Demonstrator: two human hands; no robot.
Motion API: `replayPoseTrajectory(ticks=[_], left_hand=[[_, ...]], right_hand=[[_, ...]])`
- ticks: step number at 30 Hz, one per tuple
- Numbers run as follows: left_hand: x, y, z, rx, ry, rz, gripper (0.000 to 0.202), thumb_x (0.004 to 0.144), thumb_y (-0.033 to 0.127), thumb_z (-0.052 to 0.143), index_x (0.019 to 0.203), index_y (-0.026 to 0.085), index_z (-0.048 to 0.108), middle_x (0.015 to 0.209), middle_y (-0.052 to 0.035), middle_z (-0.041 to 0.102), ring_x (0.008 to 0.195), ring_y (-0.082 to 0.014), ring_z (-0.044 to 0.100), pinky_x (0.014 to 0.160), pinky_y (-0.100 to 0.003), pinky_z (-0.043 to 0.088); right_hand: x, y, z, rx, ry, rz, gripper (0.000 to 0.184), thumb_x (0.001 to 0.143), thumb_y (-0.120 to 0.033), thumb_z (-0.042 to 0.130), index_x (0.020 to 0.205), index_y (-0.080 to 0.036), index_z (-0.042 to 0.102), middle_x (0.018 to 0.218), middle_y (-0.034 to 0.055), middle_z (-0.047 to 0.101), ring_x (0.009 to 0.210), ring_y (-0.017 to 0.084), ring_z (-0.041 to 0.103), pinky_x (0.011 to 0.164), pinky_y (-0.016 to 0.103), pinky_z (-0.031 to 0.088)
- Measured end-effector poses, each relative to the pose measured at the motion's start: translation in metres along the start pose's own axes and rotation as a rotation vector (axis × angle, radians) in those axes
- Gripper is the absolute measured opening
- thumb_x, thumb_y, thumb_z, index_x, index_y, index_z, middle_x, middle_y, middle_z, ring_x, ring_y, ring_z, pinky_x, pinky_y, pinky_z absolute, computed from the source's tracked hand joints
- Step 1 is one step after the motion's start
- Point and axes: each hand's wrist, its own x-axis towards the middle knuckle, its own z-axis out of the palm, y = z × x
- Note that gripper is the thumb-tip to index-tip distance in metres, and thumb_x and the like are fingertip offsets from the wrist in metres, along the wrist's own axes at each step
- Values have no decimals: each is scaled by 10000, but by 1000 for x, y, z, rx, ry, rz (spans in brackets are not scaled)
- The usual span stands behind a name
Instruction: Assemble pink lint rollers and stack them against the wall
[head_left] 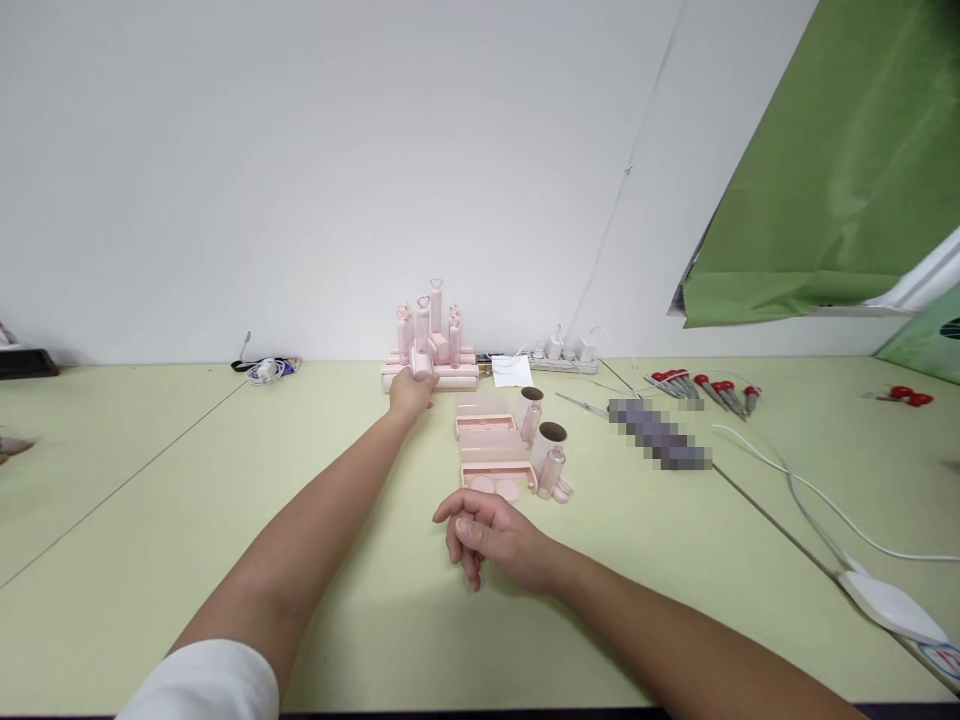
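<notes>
Stretching across the worktop point(360, 600), my left hand point(411, 393) touches a pink cylinder point(422, 363) low at the front of a pink stack point(457, 379) by the wall point(300, 180); from here I cannot tell whether its fingers have closed on that piece; slim tubes point(436, 310) stand upright in the stack, some topped with heart-shaped loops; my right hand point(487, 535) hangs half-open, its fingers loosely bent, just on the near side of the nearer open case point(499, 472); two round discs point(508, 490) sit at that case's near edge; the farther open case point(485, 424) lies right behind it; to their right I see two cups point(553, 434) with dark mouths, each with a clear bottle point(551, 470) beside it; red-handled tools point(726, 392) lie well apart, farther right.
</notes>
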Motion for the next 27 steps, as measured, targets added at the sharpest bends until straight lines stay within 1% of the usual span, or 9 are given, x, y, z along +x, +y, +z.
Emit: replayPoseTrajectory(ticks=[3, 5, 8, 10, 17, 21, 24, 27], left_hand=[[6, 0, -10, 96, -26, 29, 378, 757, 461, 699, 982, 160, 653, 894, -103, 720, 742, -211, 681, 626, -307, 528], [11, 2, -18, 166, -13, 47, 380, 764, 491, 678, 962, 166, 673, 899, -113, 726, 825, -245, 686, 669, -319, 512], [18, 7, -26, 264, 7, 73, 415, 769, 536, 653, 969, 173, 686, 955, -119, 731, 916, -276, 676, 712, -329, 485], [21, 11, -29, 319, 19, 90, 443, 765, 547, 652, 997, 170, 687, 1015, -123, 727, 954, -286, 667, 734, -332, 470], [23, 20, -25, 432, 16, 135, 587, 776, 570, 641, 1189, 153, 635, 1183, -154, 684, 1054, -300, 642, 776, -326, 459], [17, 16, -21, 499, 11, 172, 581, 835, 561, 573, 1263, 168, 588, 1221, -171, 639, 1103, -324, 617, 820, -360, 466], [12, 10, -21, 548, 20, 202, 562, 900, 545, 477, 1321, 176, 529, 1301, -191, 558, 1134, -342, 596, 865, -408, 465], [12, 6, -24, 582, 23, 216, 504, 941, 498, 415, 1321, 180, 504, 1316, -189, 526, 1126, -342, 596, 877, -428, 465]], right_hand=[[0, 1, 0, 5, 6, 9, 454, 826, -570, 659, 1036, -176, 574, 728, -27, 593, 474, 75, 542, 467, 228, 464], [0, 2, 0, 4, 6, 15, 452, 824, -564, 663, 1037, -175, 576, 728, -25, 594, 479, 77, 542, 463, 229, 465], [1, 5, -1, 2, -2, 15, 433, 835, -543, 660, 1048, -175, 581, 735, -21, 597, 488, 79, 546, 463, 229, 463], [1, 6, -2, -1, -2, 14, 418, 843, -528, 658, 1053, -174, 584, 738, -19, 601, 493, 80, 549, 466, 226, 460], [1, 8, -3, -10, 3, 27, 418, 844, -531, 654, 1059, -179, 592, 735, -19, 601, 490, 79, 547, 461, 222, 454], [0, 7, -3, -22, 6, 31, 409, 845, -522, 655, 1062, -181, 592, 745, -18, 602, 498, 79, 549, 469, 225, 460], [0, 6, -2, -28, 3, 39, 435, 824, -538, 672, 1058, -180, 590, 739, -22, 596, 496, 79, 544, 469, 227, 462], [0, 5, -1, -25, 0, 44, 446, 816, -544, 678, 1061, -183, 591, 735, -25, 594, 498, 77, 542, 475, 226, 461]])
